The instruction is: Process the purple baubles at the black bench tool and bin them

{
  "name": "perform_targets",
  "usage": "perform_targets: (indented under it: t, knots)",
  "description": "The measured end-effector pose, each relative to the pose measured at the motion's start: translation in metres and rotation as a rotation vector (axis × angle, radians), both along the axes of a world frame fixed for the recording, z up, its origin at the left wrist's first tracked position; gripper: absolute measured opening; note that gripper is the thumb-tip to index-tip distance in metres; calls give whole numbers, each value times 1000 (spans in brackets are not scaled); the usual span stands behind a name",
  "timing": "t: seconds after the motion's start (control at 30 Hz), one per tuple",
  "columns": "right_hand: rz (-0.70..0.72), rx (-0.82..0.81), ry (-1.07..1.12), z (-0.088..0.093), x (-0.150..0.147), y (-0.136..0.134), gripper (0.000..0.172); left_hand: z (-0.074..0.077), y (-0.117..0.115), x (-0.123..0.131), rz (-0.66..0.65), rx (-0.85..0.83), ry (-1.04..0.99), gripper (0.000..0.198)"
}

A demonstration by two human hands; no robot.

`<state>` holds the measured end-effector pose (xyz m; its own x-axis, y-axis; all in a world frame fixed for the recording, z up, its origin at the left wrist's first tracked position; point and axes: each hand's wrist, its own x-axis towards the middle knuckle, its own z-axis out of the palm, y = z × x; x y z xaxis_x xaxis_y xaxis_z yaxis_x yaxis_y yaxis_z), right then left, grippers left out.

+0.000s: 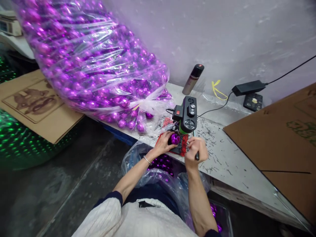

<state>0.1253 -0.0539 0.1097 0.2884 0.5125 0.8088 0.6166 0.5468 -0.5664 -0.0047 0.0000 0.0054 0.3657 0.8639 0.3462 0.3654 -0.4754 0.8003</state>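
Observation:
My left hand (165,143) is closed around a shiny purple bauble (175,139), holding it low under the head of a small black bench machine (190,113). My right hand (197,149) is wrapped round the machine's lever handle (197,156), whose black grip end pokes out below the fist. Red material (184,144) lies on the machine's base beside the bauble. Below the table edge, an open clear plastic bag (138,158) in front of my body contains more purple baubles (163,164).
A large tied clear bag of purple baubles (103,65) leans over the table's left. A spray can (193,79), yellow ribbon (218,89) and power adapter (249,87) stand or lie along the wall. Cardboard (281,141) blocks the right; black scraps (212,141) litter the tabletop.

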Motion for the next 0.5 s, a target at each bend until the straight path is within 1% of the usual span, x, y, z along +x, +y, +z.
perform_targets:
  t: [0.07, 0.13, 0.2, 0.23, 0.3, 0.33, 0.37, 0.4, 0.43, 0.47, 0.5]
  knots:
    - [23, -101, 43, 23, -1, -2, 37, -5, -10, -4, 20, 36, -26, 71]
    - [23, -130, 67, 39, -2, -2, 40, -9, -27, -11, 62, 66, -29, 68]
    - [17, -129, 83, 44, -4, -2, 41, -9, -47, -21, 94, 77, 13, 66]
    - [15, -122, 88, 44, -5, -1, 40, -8, -56, -26, 96, 80, 49, 71]
    - [19, -95, 95, 37, -6, -1, 39, -2, -65, -37, 83, 97, 122, 93]
    - [19, -79, 97, 33, -6, -1, 39, 4, -63, -42, 80, 114, 152, 102]
    - [19, -64, 95, 29, -7, -2, 38, 10, -56, -47, 91, 138, 176, 103]
    - [16, -52, 88, 26, -7, -2, 37, 16, -43, -52, 121, 165, 193, 97]
    - [12, -44, 78, 23, -6, -2, 37, 22, -25, -57, 168, 187, 209, 80]
    - [8, -41, 68, 21, -6, -2, 37, 28, -3, -62, 237, 205, 223, 61]
    - [7, -40, 58, 20, -5, -3, 37, 33, 21, -67, 320, 204, 241, 47]
